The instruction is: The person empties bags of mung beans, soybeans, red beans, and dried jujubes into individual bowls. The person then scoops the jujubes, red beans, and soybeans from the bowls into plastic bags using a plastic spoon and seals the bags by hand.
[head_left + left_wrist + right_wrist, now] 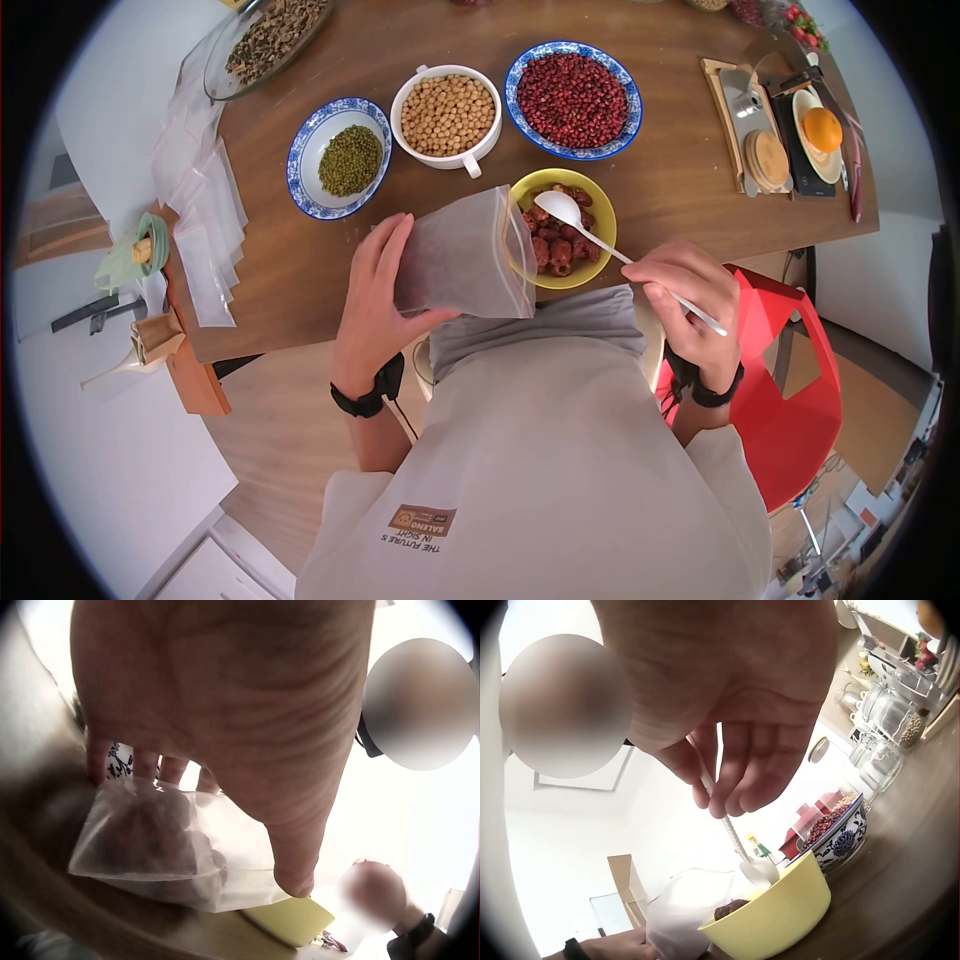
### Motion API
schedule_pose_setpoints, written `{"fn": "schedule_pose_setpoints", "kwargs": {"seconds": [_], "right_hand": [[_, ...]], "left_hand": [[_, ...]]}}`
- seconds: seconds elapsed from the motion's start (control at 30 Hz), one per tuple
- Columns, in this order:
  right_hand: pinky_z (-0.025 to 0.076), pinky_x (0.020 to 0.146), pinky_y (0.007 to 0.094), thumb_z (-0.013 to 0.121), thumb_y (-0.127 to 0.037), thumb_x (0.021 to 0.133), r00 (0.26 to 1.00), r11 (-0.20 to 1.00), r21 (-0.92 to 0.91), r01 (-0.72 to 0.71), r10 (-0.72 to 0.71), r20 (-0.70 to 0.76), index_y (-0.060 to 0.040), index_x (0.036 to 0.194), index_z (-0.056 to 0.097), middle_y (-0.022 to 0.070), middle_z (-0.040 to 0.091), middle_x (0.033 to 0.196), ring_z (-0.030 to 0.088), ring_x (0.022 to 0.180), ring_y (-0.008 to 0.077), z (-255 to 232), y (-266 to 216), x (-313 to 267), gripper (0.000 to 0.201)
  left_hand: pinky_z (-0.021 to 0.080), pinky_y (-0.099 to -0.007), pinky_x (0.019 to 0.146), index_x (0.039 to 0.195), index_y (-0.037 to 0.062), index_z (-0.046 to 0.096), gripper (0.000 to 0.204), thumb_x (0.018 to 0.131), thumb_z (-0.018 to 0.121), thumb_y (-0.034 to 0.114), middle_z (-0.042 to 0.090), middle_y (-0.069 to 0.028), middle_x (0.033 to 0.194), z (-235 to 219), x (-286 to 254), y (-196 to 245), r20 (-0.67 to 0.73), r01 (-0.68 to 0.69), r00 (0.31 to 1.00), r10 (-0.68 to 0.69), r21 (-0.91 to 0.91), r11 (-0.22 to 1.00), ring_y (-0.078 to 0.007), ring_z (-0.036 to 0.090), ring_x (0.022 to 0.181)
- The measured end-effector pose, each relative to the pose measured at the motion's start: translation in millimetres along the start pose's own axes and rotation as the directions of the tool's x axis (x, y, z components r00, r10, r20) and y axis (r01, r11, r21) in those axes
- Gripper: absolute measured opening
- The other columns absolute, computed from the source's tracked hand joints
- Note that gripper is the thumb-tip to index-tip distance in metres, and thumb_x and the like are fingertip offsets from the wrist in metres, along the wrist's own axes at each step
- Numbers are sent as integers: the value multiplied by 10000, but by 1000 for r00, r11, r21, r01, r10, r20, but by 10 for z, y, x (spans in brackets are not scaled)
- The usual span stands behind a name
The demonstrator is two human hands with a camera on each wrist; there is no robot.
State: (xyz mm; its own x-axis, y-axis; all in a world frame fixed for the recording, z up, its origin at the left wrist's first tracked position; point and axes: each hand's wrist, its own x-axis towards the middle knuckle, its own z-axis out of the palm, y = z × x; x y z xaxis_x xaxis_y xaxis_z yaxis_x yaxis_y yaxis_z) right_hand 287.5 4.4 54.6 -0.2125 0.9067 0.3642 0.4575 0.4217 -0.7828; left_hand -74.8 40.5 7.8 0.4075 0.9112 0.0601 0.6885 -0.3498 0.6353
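My left hand (368, 300) grips a clear zip bag (450, 262) between thumb and fingers, its mouth facing right over the left rim of the yellow bowl (611, 212). Dark reddish pieces show through the plastic of the bag in the left wrist view. Wrinkled red dried dates (556, 250) lie in the yellow bowl. My right hand (697, 305) pinches the handle of a white spoon (560, 207), whose head is at the dates in the head view. From the right wrist, the spoon's head overlaps the yellow bowl's far rim.
Behind stand a patterned bowl of green beans (350, 160), a white two-handled pot of chickpeas (447, 115) and a patterned bowl of red beans (572, 100). Flat empty bags (205, 230) lie at the left edge. A scale with an orange (822, 129) stands right; a red chair (775, 420) is beside me.
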Motion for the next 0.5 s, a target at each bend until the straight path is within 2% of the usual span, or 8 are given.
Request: {"fn": "schedule_pose_setpoints", "kwargs": {"seconds": [0.13,0.23,0.37,0.43,0.5], "right_hand": [[520,650,342,727,47,824,1000,999,-41,6,-6,6,-22,1012,778,100,724,872,676,778,251,-46,-25,-19,206],[526,651,346,739,44,797,999,990,-135,43,-45,-14,-27,1001,774,96,712,869,676,784,255,-88,-77,-5,219],[546,661,364,773,59,755,997,969,-236,72,-72,9,-33,1016,766,93,704,870,679,797,262,-38,-96,-6,277],[552,665,369,784,66,746,996,962,-260,84,-80,24,-35,1025,764,92,703,872,679,801,263,10,-77,-1,297],[555,661,369,796,79,733,996,959,-269,83,-69,61,-37,1036,760,93,705,872,680,797,264,42,-67,8,327]], "left_hand": [[429,-452,1146,1573,78,395,1150,600,980,264,418,-160,1567,-2,11,4,-4,-4,1000,4,0,1000,-374,458,1402],[415,-489,1143,1550,53,415,1088,642,960,305,436,-172,1533,-5,13,18,-4,-1,1000,0,-18,1000,-400,447,1376],[414,-489,1144,1549,53,417,1082,644,958,298,437,-169,1532,-1,18,23,1,0,1000,1,-25,1000,-397,447,1377],[428,-457,1141,1568,77,406,1143,594,978,251,429,-159,1559,1,16,13,-7,-14,1000,14,9,1000,-373,464,1394],[430,-456,1139,1567,77,407,1142,593,978,248,430,-158,1558,1,19,6,-8,-19,1000,19,2,1000,-373,465,1391]]}}
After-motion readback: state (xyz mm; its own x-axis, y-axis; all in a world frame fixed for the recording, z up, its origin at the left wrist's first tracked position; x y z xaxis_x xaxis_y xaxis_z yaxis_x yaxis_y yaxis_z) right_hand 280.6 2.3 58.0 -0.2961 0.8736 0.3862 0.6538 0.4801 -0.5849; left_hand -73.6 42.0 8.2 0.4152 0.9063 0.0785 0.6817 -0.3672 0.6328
